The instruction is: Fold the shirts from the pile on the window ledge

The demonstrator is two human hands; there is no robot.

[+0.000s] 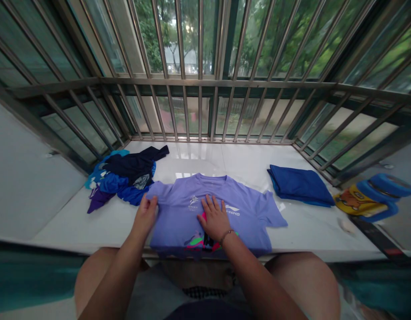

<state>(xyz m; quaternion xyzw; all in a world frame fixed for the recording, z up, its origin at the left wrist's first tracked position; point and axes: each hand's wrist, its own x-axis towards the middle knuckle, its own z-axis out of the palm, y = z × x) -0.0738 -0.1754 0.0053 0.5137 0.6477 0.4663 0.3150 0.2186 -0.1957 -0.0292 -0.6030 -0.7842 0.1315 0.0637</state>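
Observation:
A purple T-shirt (179,222) lies spread front side up on the white sill, its collar toward the window and its lower part hanging over the near edge. It bears white lettering and a bright pink and green print. At the sleeve on the left, my left hand (146,212) pinches the cloth between thumb and fingers. My right hand (216,218) rests flat on the middle of the chest, fingers spread, partly covering the print.
To the left is a heap of crumpled dark and blue clothes (125,173). Folded blue garments (299,184) lie on the right of the white sill (205,158). Beyond them stands a blue and yellow jug-like container (368,198). Metal bars (219,83) close off the window behind.

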